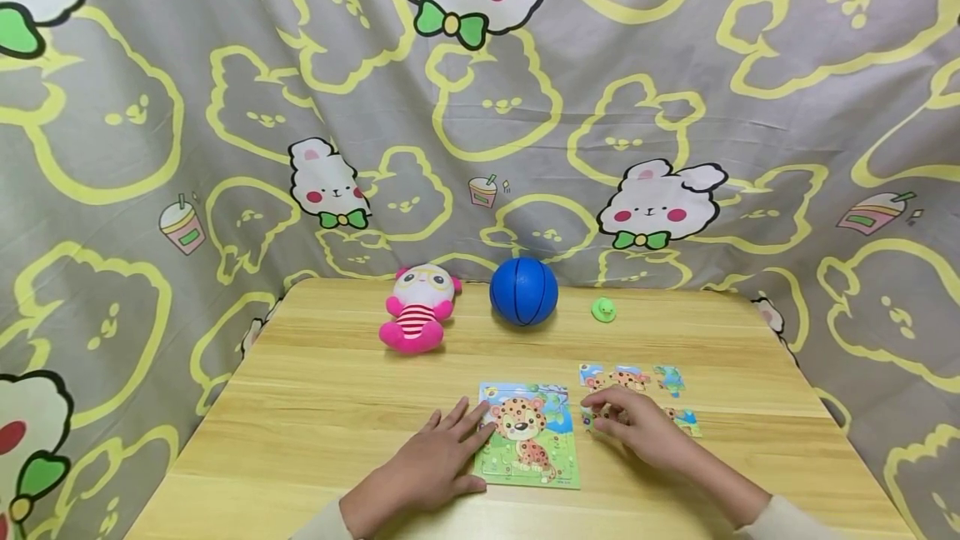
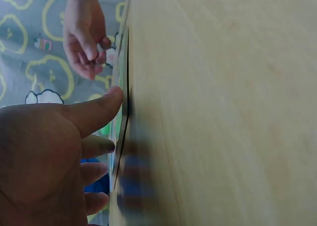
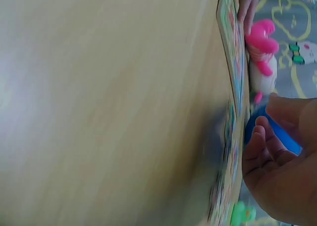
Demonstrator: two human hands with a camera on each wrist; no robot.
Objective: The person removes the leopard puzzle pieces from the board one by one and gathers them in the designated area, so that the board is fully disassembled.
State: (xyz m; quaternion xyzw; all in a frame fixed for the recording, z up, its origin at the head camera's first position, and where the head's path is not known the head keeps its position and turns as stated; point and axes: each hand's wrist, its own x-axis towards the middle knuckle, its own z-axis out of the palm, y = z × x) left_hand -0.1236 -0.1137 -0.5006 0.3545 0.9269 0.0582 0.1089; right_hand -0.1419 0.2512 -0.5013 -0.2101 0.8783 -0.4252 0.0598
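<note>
A square jigsaw puzzle [image 1: 525, 452] with a spotted cartoon leopard cub lies flat on the table before the person. The left hand [image 1: 431, 465] rests at its left side, fingers spread over that edge and the thumb near the lower corner. In the left wrist view the board [image 2: 125, 77] shows edge-on beside the thumb [image 2: 101, 109]. Several loose puzzle pieces [image 1: 670, 378] lie in two rows right of the board. Over the nearer row hovers the right hand [image 1: 637, 427], partly hiding it. Its fingers [image 3: 257, 146] bend loosely, with nothing held between them and the thumb.
Along the back of the wooden table [image 1: 300, 407] sit a pink and white plush toy [image 1: 418, 311], a blue ball [image 1: 523, 292] and a small green duck toy [image 1: 603, 310]. A grey curtain [image 1: 510, 140] with cartoon animals hangs behind and at both sides.
</note>
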